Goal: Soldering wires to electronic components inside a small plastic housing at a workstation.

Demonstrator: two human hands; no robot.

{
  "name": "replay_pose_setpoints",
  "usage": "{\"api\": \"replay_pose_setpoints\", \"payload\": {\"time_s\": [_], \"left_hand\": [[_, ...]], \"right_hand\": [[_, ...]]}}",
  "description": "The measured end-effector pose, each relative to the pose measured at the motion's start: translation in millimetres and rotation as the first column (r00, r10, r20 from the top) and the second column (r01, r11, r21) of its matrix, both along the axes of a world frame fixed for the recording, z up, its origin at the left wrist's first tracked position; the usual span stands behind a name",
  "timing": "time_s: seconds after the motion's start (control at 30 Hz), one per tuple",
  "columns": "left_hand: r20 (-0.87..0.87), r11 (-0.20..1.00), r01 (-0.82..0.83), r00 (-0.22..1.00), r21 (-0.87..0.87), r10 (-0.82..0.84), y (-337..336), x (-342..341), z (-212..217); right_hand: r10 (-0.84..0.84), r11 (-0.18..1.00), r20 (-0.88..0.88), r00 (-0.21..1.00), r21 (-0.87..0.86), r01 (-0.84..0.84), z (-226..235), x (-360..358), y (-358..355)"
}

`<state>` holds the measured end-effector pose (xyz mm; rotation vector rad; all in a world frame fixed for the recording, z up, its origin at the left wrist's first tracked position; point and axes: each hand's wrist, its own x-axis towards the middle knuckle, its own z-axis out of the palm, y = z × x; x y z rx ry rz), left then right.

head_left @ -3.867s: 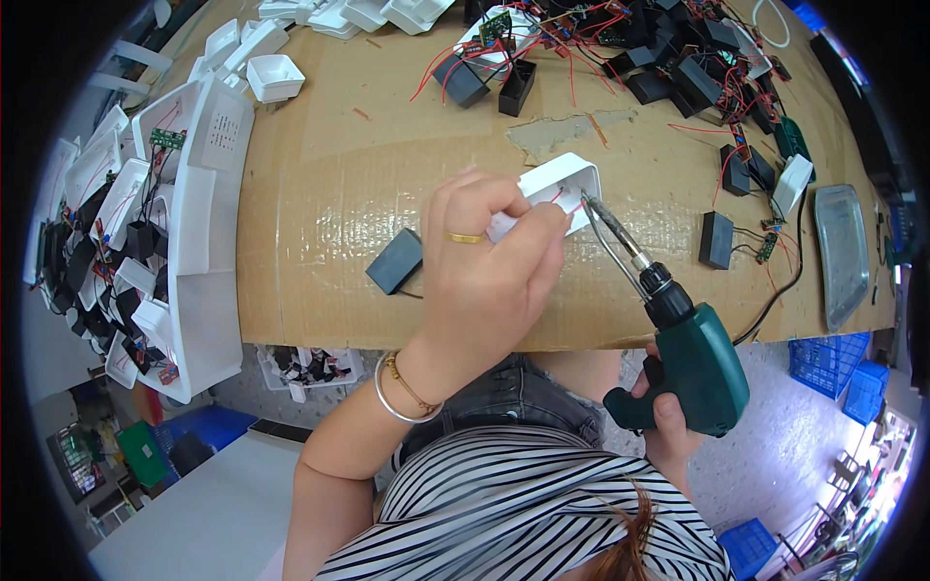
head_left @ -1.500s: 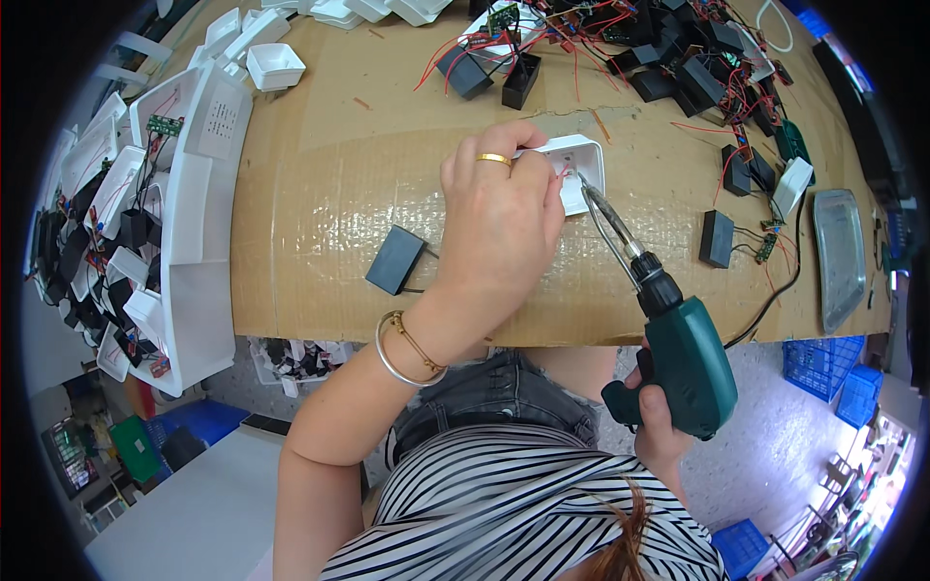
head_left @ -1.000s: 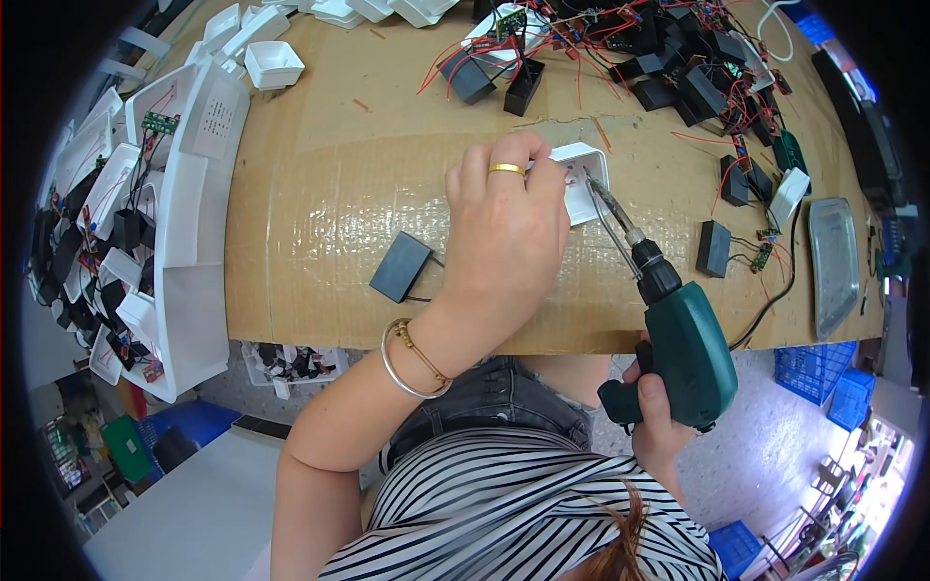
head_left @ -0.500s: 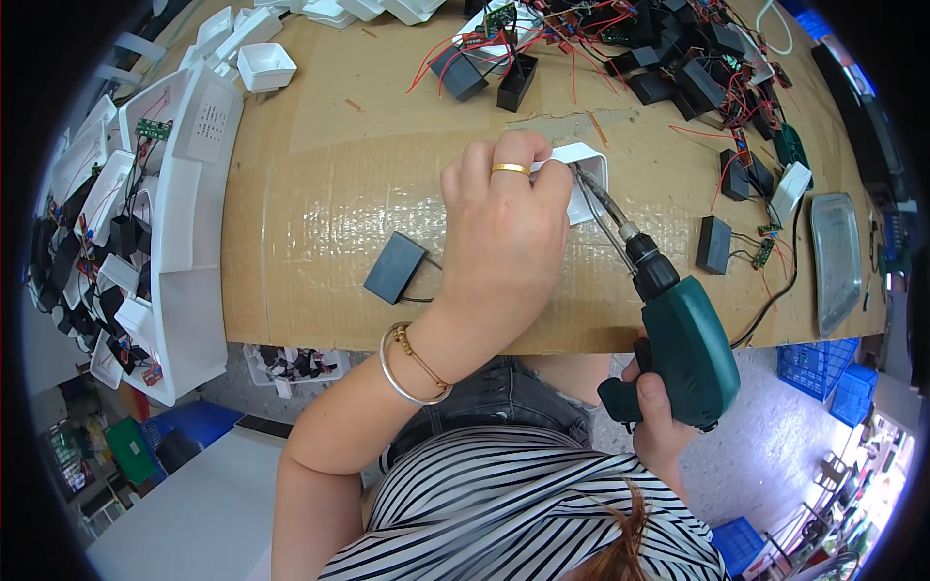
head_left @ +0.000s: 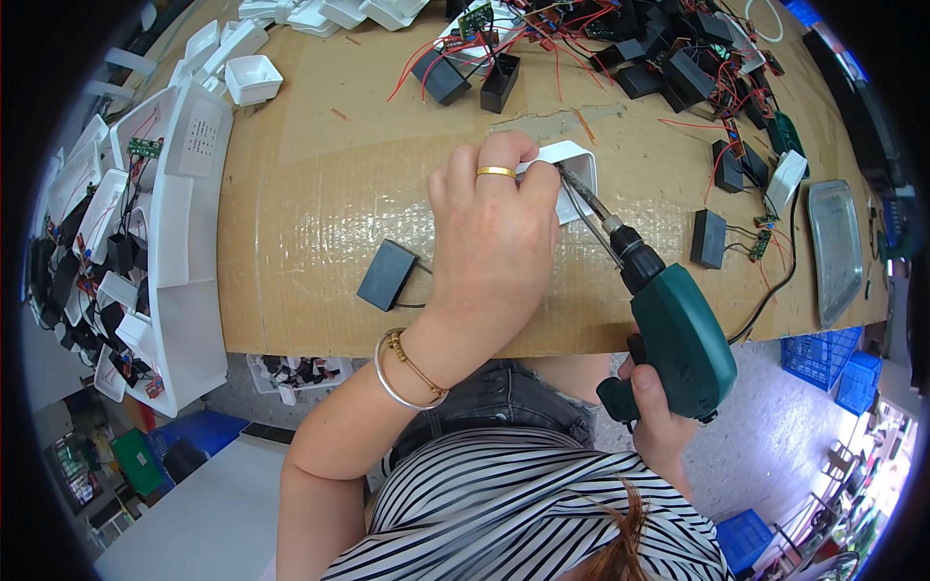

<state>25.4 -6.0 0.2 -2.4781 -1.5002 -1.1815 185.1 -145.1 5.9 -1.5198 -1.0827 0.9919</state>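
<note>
My left hand point(head_left: 499, 223) is closed, thumb and fingers pinching the near left side of a small white plastic case point(head_left: 579, 155) on the cardboard-covered table. What sits inside the case under the fingertips is hidden. My right hand point(head_left: 661, 418) grips a green soldering gun point(head_left: 683, 334) by its handle, at the table's front edge. Its metal tip and the thin tube beside it slant up and left into the case, close to my left fingertips. Left of my left wrist lies a black box point(head_left: 387, 275), its dark wires running beneath the hand.
A large white bin point(head_left: 189, 242) full of wired parts stands at left. Black boxes and red wires point(head_left: 668, 73) pile up at the far right. White cases point(head_left: 254, 79) lie far left. A black box with circuit board point(head_left: 709, 238) and a metal tray point(head_left: 835, 254) are to the right.
The whole view has shifted slightly. Both hands keep their holds, and the soldering gun's tip stays in the white case, with its body tilted a little farther forward.
</note>
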Motion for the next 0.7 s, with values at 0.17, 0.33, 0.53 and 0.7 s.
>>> {"api": "replay_pose_setpoints", "payload": {"time_s": [0.17,0.33,0.53,0.7], "left_hand": [[-0.002,1.0,-0.003,1.0,-0.022,0.003,-0.1,2.6,2.9],[0.002,1.0,-0.005,1.0,-0.016,0.005,-0.1,0.6,0.9],[0.002,1.0,-0.003,1.0,-0.006,0.003,0.5,1.4,0.5],[0.025,1.0,-0.004,1.0,-0.02,0.004,0.5,1.7,2.6]], "right_hand": [[-0.003,1.0,0.003,1.0,0.009,0.003,-0.4,3.7,-0.8],[0.009,1.0,-0.046,0.999,-0.007,-0.009,0.6,1.3,-0.1],[-0.016,1.0,-0.041,0.999,-0.016,0.015,3.2,-1.3,0.8],[0.002,0.998,-0.074,0.997,-0.067,-0.007,6.7,1.6,1.1]]}}
